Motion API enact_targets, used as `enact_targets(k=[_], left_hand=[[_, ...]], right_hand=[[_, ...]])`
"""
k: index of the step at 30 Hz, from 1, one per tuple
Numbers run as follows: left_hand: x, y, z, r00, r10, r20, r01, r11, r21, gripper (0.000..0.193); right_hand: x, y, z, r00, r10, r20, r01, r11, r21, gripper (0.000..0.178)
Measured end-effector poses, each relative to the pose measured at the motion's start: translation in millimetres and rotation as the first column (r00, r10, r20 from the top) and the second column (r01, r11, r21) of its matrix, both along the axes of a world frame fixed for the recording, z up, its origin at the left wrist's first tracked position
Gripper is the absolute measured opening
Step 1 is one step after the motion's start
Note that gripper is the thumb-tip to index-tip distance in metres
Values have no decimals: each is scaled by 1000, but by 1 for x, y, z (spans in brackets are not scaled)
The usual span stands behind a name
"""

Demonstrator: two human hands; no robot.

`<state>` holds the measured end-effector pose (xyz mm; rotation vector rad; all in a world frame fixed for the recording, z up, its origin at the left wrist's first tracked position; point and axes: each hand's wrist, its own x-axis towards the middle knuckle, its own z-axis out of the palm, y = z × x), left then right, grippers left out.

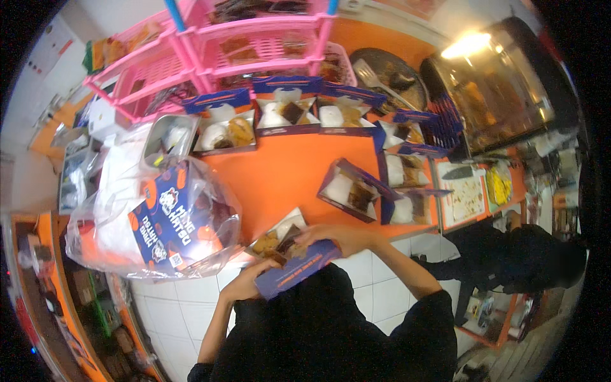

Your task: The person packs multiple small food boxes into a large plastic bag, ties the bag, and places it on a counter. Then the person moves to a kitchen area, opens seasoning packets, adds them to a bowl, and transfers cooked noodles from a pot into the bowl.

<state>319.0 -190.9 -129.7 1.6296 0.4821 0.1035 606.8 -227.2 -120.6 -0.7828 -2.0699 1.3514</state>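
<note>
An open cardboard meal box (pixel 298 270) with a blue lid is held tilted at the orange counter's near edge, close to my body. Inside it sit golden fried pieces (pixel 264 245) and something dark brown. My left hand (pixel 245 283) grips the box's left side. From the right, my right hand (pixel 337 239) closes over the box's upper right edge, its fingertips near the dark food. Beyond it, another open meal box (pixel 354 192) with white rice and dark food stands at an angle on the counter.
Several filled open boxes (pixel 286 114) line the counter's back and right. On the left are a clear plastic bag (pixel 216 223) holding blue printed boxes and a metal container (pixel 168 140). A pink rack (pixel 254 28) stands behind. Rightward are a knife (pixel 459 172) on a cutting board, a glass-fronted display case (pixel 490 89) and a person in black (pixel 509 254).
</note>
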Motion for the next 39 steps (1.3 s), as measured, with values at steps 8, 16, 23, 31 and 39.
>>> enact_targets(k=[8, 16, 23, 31, 39], left_hand=[[-33, -26, -21, 873, 488, -17, -479, 850, -221, 44], [2, -19, -58, 741, 642, 198, -445, 690, -571, 61], [24, -6, -58, 697, 674, 246, -522, 711, -470, 43], [37, -23, -75, 585, 791, -180, -796, 517, -314, 36], [49, -11, -69, 605, 755, -253, -796, 570, -204, 37]], right_hand=[[4, -57, 26, 974, -153, 164, 209, 889, -407, 71], [20, -72, -29, 948, -316, 33, 266, 735, -623, 64], [34, -57, -67, 958, -282, -44, 128, 563, -816, 99], [24, -78, -91, 655, -755, -26, 526, 481, -701, 65], [4, -72, -80, 379, -912, 155, 792, 233, -565, 45]])
